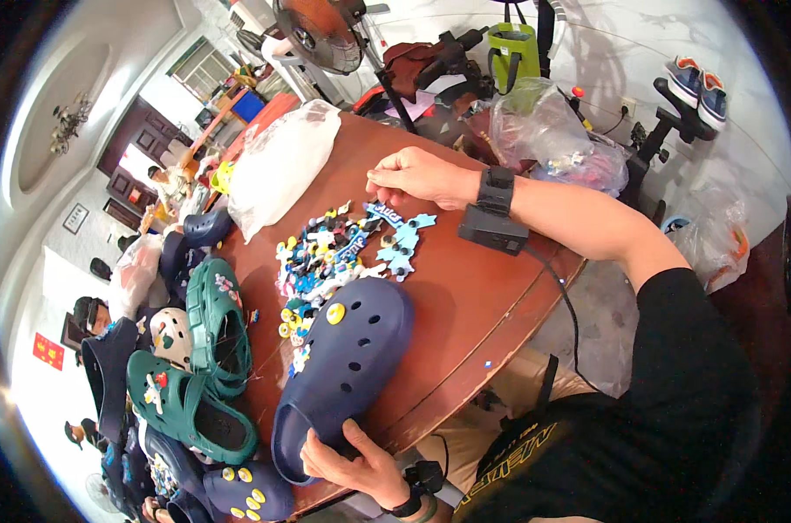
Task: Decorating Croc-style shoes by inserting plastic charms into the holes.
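A navy clog point(374, 336) lies on the table with its toe pointing away. It bears a round yellow charm and a white-and-blue charm among its holes. My left hand point(356, 466) is closed on the clog's rim at the heel end, thumb on the outside. Over the far side of a heap of small shoe charms point(326, 253) hovers my right hand point(417, 179), its fingertips pinched; anything between them is too small to make out. Light-blue star-shaped charms point(400, 248) lie at the heap's right edge.
Green clogs point(186, 405), a white clog point(170, 338) and several navy ones crowd the left. A clear plastic bag point(286, 166) lies at the far end of the red-brown table point(439, 349). Beyond are a fan point(321, 35), a green bag point(513, 57) and other people.
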Action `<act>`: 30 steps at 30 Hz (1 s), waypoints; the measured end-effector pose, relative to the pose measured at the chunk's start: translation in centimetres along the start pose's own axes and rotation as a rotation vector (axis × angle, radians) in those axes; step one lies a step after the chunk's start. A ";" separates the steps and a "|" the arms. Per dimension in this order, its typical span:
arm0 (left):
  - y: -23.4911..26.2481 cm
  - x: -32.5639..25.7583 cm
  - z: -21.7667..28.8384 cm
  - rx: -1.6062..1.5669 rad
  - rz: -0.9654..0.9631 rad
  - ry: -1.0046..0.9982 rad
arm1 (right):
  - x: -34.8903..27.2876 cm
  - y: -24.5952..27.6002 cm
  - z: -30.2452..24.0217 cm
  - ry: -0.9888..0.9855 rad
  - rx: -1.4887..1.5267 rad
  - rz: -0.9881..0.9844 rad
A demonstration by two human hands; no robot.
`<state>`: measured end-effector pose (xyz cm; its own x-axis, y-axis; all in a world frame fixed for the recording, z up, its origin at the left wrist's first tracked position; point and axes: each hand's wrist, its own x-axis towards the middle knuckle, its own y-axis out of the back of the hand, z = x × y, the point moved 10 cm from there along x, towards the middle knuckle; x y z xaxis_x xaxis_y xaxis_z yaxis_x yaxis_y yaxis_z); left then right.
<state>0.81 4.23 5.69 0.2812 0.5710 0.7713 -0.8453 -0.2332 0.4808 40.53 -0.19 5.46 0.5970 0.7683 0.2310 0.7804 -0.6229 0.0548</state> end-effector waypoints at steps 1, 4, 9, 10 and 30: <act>0.0 0.2 0.4 0.039 -0.022 -0.015 | 0.2 0.3 0.5 -0.016 0.039 0.008; 0.1 0.0 1.0 0.084 0.019 -0.138 | 0.2 1.0 1.3 -0.037 0.049 0.010; 0.0 0.0 0.5 0.018 0.000 -0.040 | 0.4 1.4 1.6 -0.005 -0.068 0.045; 0.0 0.0 0.6 0.033 -0.001 -0.040 | 0.3 1.3 1.7 -0.004 -0.078 0.044; 0.1 -0.2 0.2 0.029 -0.011 -0.014 | 0.1 1.3 1.2 0.061 -0.223 0.076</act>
<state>0.74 3.90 5.65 0.2965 0.5627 0.7716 -0.8286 -0.2501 0.5009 41.81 -0.77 4.43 0.6347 0.7121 0.3000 0.6694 -0.7007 0.2470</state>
